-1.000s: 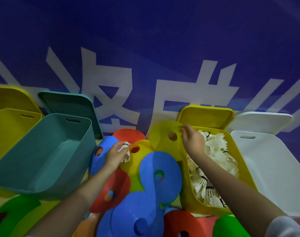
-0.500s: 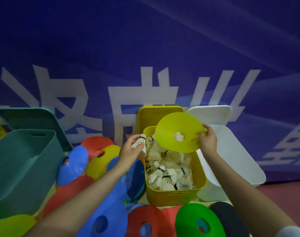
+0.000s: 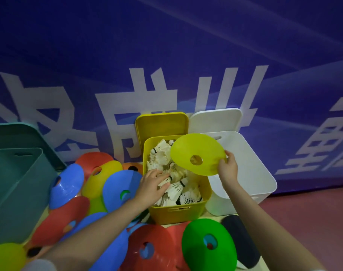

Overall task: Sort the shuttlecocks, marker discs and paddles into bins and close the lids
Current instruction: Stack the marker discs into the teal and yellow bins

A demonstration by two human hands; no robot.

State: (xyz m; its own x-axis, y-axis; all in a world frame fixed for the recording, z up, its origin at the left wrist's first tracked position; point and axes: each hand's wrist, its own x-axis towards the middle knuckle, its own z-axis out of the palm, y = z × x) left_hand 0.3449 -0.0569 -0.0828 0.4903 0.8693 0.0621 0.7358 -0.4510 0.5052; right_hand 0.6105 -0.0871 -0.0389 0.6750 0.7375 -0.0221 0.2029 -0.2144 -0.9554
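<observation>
- Head view, only angle you've got: your right hand (image 3: 228,169) is pinching the yellow marker disc (image 3: 196,153) by its right rim, thumb on the near face, fingers tucked behind. The disc is tilted up facing you, hanging over the back right corner of the yellow bin (image 3: 176,212).
- Your left hand (image 3: 154,182) is down inside that yellow bin on the pile of shuttlecocks (image 3: 178,189). Fingers look fairly straight and spread over the feathers; honestly can't tell if one is still held under the palm.
- The relation that matters, I'd say: the disc sits just left of your grip, its flat face spanning left-right over the shuttlecock bin, and the white bin (image 3: 250,173) is directly right of and below your right hand. That hand is way nearer to it than the left, so if discs go in there it's a short swing right.
- White bin's lid (image 3: 215,120) and the yellow lid (image 3: 161,124) both stand open against the blue banner (image 3: 166,45).
- Teal bin (image 3: 14,182) sits open far left, well apart from both hands.
- Plenty of loose discs near you: green disc (image 3: 202,249), red disc (image 3: 153,249), blue disc (image 3: 121,190). Sorting looks far from done, lids not closed yet.
</observation>
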